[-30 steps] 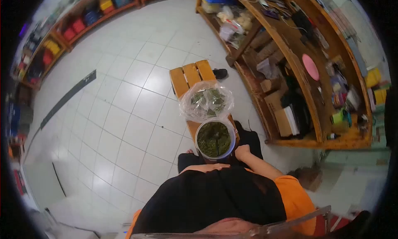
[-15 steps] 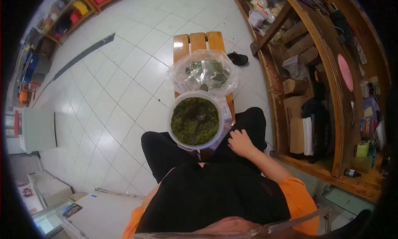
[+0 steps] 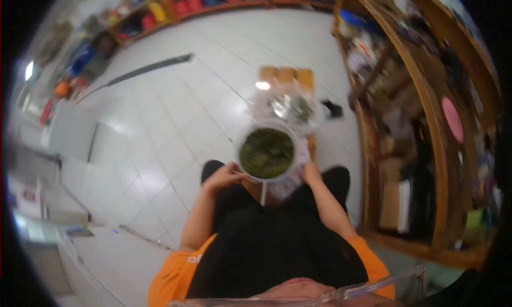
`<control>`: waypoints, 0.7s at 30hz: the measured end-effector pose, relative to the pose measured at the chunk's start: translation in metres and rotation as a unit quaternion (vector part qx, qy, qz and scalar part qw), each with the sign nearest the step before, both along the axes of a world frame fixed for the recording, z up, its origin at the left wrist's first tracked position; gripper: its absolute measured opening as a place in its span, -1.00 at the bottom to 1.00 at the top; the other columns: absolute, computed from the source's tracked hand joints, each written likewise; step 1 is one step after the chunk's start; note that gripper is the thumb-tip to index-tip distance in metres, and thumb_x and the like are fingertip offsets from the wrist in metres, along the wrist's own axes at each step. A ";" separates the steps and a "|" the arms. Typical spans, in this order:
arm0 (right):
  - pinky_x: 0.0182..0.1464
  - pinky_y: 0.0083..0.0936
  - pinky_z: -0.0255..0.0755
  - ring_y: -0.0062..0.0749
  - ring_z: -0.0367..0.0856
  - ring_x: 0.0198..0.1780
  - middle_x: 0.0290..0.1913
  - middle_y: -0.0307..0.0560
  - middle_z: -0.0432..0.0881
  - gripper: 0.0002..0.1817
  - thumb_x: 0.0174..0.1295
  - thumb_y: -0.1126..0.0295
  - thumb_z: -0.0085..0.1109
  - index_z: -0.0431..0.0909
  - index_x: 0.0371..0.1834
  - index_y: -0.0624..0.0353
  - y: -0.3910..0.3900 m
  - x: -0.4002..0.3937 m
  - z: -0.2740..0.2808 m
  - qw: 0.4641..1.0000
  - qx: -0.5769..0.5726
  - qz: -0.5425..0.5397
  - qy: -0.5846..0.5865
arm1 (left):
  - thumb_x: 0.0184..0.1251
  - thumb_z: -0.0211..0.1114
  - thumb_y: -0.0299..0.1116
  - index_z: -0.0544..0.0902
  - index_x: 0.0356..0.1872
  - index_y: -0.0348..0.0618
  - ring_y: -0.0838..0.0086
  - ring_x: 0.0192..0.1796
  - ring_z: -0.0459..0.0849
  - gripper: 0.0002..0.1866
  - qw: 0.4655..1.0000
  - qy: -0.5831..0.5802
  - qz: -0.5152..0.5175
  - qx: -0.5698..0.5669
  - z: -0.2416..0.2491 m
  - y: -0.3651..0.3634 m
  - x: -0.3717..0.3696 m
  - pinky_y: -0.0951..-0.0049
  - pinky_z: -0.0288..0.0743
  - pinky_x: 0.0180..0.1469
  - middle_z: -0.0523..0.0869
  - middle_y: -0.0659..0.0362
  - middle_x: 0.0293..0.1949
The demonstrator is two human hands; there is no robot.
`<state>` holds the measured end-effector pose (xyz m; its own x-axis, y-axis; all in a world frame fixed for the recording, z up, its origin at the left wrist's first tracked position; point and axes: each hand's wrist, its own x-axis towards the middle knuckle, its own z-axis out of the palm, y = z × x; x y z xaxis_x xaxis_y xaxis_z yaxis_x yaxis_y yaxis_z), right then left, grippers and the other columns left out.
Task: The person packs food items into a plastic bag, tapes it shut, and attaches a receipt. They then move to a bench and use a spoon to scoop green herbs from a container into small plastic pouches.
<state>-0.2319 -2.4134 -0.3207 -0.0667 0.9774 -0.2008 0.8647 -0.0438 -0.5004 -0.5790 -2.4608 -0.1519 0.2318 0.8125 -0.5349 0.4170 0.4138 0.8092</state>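
Note:
A round white plastic tub (image 3: 242,175) full of dark green, moss-like plant matter (image 3: 266,153) sits between my knees, close to the near end of the wooden bench. My left hand (image 3: 226,176) is at the tub's lower left rim, fingers pinched on its edge. On the other side, my right hand (image 3: 310,175) is beside a printed plastic packet (image 3: 304,150), its fingers smeared by motion. Just beyond the tub lies a clear plastic bag (image 3: 261,105) with green leaves in it. A white strip (image 3: 263,194) hangs below the near rim.
The slatted wooden bench (image 3: 286,73) extends away from me over a tiled floor (image 3: 160,110). Crowded wooden shelving (image 3: 368,142) rises close on my right. A black shoe (image 3: 333,108) lies beside the bench. White cabinets (image 3: 72,128) stand to the left.
My left hand has come into view and reached the tub's left rim. My right hand has left my thigh for the tub's right side. The whole view has shifted and blurred.

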 end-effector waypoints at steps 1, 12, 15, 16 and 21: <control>-0.10 -0.07 0.44 0.17 0.59 -0.14 -0.22 0.27 0.62 -0.61 0.14 0.08 0.20 0.63 -0.24 0.24 -0.004 -0.001 0.010 1.000 0.004 0.010 0.023 | 0.29 0.32 -0.19 0.46 -0.06 -0.36 0.38 -0.14 0.69 -0.58 0.999 -0.023 0.020 0.016 -0.010 -0.003 0.001 0.41 0.59 -0.12 0.68 0.02 -0.19; 0.16 -0.17 0.33 0.15 0.41 0.21 0.17 0.24 0.47 -0.48 0.09 0.42 0.22 0.41 0.18 0.24 0.019 0.000 -0.015 0.978 -0.027 0.145 0.146 | 0.26 0.33 -0.28 0.37 -0.08 -0.16 0.52 -0.42 0.59 -0.65 0.950 -0.180 0.248 0.050 -0.042 -0.015 0.031 0.55 0.45 -0.48 0.59 0.19 -0.43; 0.16 -0.16 0.32 0.18 0.39 0.22 0.21 0.27 0.42 -0.47 0.10 0.45 0.20 0.38 0.19 0.25 0.011 -0.004 -0.015 0.984 0.028 0.139 0.108 | 0.27 0.32 -0.30 0.36 -0.13 -0.15 0.52 -0.46 0.59 -0.68 0.958 -0.156 0.237 0.043 -0.038 -0.025 0.033 0.56 0.44 -0.50 0.58 0.19 -0.48; 0.16 -0.18 0.33 0.16 0.42 0.20 0.16 0.26 0.47 -0.51 0.10 0.46 0.19 0.43 0.16 0.26 0.000 -0.008 0.019 0.987 -0.036 0.151 0.047 | 0.27 0.31 -0.31 0.36 -0.14 -0.14 0.52 -0.46 0.59 -0.69 0.956 -0.167 0.238 0.049 -0.040 -0.031 0.033 0.56 0.44 -0.52 0.57 0.19 -0.49; 0.14 -0.20 0.37 0.08 0.46 0.19 0.11 0.17 0.55 -0.45 -0.02 0.39 0.35 0.49 0.11 0.22 0.000 0.001 0.024 0.971 -0.130 0.178 0.093 | 0.27 0.30 -0.37 0.37 -0.07 -0.14 0.52 -0.34 0.64 -0.68 0.944 -0.219 0.246 0.015 -0.026 -0.055 0.034 0.58 0.47 -0.41 0.65 0.13 -0.41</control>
<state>-0.2307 -2.4131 -0.2966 -0.4498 0.8035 -0.3899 0.7437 0.0953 -0.6617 -0.5447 -2.5157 -0.1782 0.0165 0.8926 -0.4505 -0.1968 0.4447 0.8738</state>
